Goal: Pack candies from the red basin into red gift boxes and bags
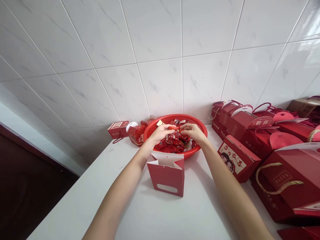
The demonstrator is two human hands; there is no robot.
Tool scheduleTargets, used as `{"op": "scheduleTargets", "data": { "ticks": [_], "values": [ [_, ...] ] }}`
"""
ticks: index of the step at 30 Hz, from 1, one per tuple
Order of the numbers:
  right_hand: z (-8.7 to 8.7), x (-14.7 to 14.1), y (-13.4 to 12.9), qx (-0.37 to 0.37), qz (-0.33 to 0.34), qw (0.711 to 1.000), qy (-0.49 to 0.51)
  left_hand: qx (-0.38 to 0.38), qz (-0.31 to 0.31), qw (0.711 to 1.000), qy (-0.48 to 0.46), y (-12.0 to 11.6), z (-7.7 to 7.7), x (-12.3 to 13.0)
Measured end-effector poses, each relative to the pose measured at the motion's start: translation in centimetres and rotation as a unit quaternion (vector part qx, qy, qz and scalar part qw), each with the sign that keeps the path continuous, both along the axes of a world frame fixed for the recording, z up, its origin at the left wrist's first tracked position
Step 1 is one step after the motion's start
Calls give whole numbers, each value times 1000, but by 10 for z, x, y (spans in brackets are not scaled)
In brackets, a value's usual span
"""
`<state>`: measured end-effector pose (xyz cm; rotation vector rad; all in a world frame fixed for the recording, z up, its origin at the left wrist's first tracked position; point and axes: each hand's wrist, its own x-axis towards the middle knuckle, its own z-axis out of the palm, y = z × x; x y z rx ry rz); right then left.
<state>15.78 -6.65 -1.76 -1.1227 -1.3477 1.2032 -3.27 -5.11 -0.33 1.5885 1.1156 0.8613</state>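
A round red plastic basket [203, 128] stands against the wall, filled with small red-wrapped sweets [172, 146]. Over it, my left hand [161, 132] comes in from the left with its fingers closed in a pinch. My right hand [194, 132] faces it from the right, also pinching. Between the fingertips of both is a small red wrapped sweet [174, 128]. In front of the basket, between my forearms, a red paper box [166, 176] stands upright with its top open. Its contents cannot be made out.
Many red gift boxes [240, 126] with rope handles crowd the right side of the white table [100, 186]. One box with a printed couple [236, 160] leans near my right forearm. Left of the basket lie a small red box [118, 129] and a red package [137, 133]. Behind is a tiled wall [160, 83].
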Motion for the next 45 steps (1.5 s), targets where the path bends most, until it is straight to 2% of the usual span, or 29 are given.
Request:
{"op": "scheduleTargets", "data": {
  "ticks": [13,24,33,40,45],
  "values": [
    [-7,2,5,31,44,998,-21,-22,14,1000,-6,-2,0,1],
    [-6,2,3,-8,47,998,31,-2,-86,996,-34,1,-6,-2],
    [-5,2,4,-1,52,998,31,17,-84,996,-36,3,-8,-4],
    [-1,1,0,-18,53,998,24,47,-59,997,-11,3,-8,-3],
    [2,-1,-2,-36,39,998,20,67,-63,996,-3,4,-8,-3]
  ]
}}
